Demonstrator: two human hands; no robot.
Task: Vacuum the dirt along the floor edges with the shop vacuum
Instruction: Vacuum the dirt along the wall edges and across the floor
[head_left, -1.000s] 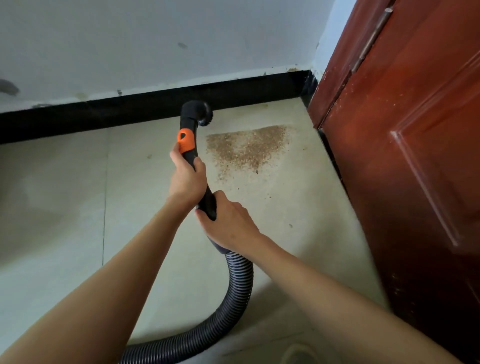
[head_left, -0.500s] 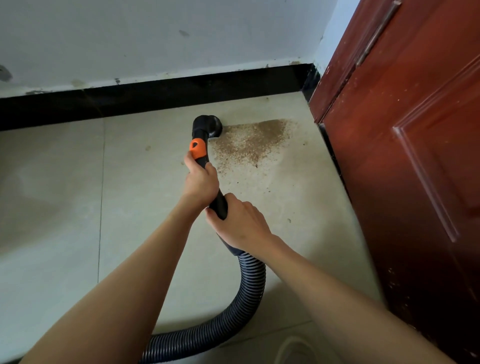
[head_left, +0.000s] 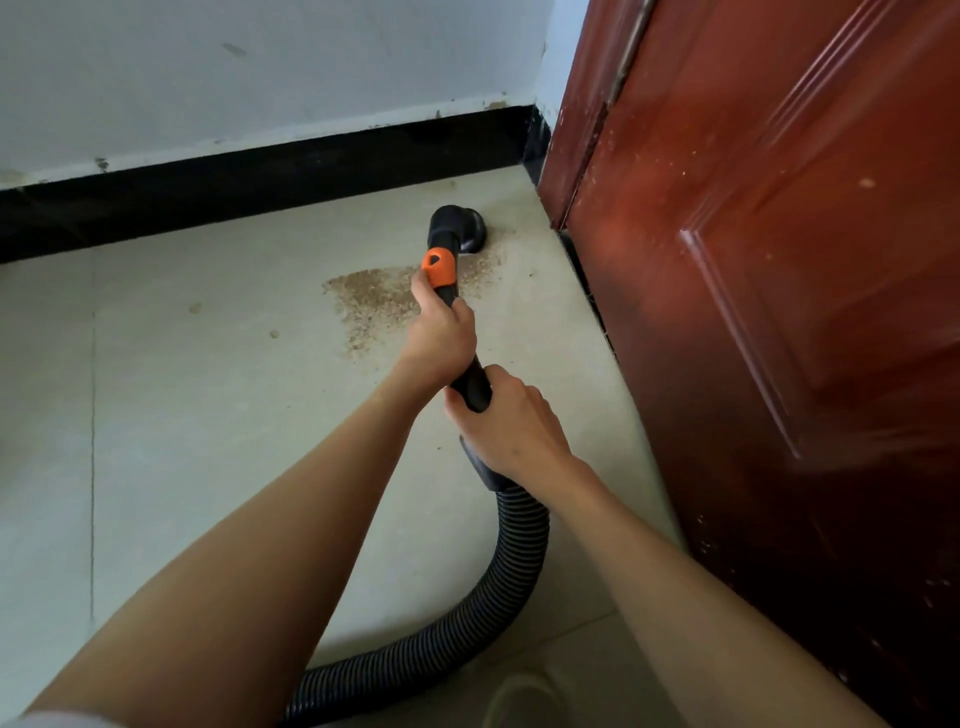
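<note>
The round nozzle (head_left: 462, 228) has moved from the left edge of the dirt patch (head_left: 374, 299) to its far right end, near the red door (head_left: 753, 260) and the black baseboard (head_left: 260, 192), and the right part of the patch now looks thinner. The left hand (head_left: 441, 338) grips the black wand (head_left: 470, 382) just below its orange collar (head_left: 439, 267), the right hand (head_left: 511, 423) grips the cuff above the ribbed hose (head_left: 519, 545); most dirt on the floor (head_left: 182, 415) remains, so the sweep seems barely begun

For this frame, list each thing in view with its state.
Left hand: grips the wand.
Right hand: grips the wand near the hose.
Nozzle: on the floor near the door.
Dirt: partly left.
Hose: curved.
Door: dusty.
</note>
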